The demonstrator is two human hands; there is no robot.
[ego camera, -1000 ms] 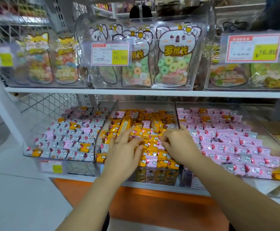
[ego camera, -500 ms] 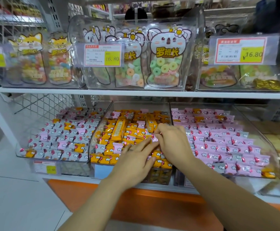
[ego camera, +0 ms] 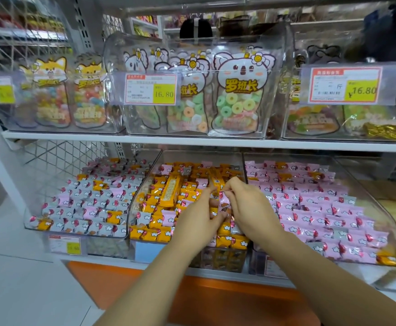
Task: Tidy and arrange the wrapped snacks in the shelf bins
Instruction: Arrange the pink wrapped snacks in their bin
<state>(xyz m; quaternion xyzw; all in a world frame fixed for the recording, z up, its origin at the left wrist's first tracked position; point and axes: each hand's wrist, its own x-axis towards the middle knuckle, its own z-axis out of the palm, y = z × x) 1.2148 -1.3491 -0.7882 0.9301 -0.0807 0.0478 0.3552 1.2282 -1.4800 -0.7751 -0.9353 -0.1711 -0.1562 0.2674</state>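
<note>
Over the middle bin [ego camera: 134, 203], both hands meet at one pink snack [ego camera: 224, 204]. Left hand [ego camera: 198, 218] and right hand [ego camera: 251, 208] have their fingers curled, each pinching an edge of the wrapper; neither is spread wide. Motion blur hides the exact fingertip contact.

The pink snack sits raised among the orange snacks [ego camera: 155, 234] that fill most of this bin. It is likely a stray, held clear for transfer to the right bin [ego camera: 391, 222], where pink wrappers lie in rows. Other pink strays lie in the middle bin, and a long bar [ego camera: 170, 190] lies slanted on the orange snacks, just left of the hands.

The left bin [ego camera: 98, 248] holds mixed grey, pink and orange pieces.

Obstructions — the clear wall between the middle and right bins, and the upper shelf [ego camera: 192, 140] with its pouches [ego camera: 238, 100] close overhead.
</note>
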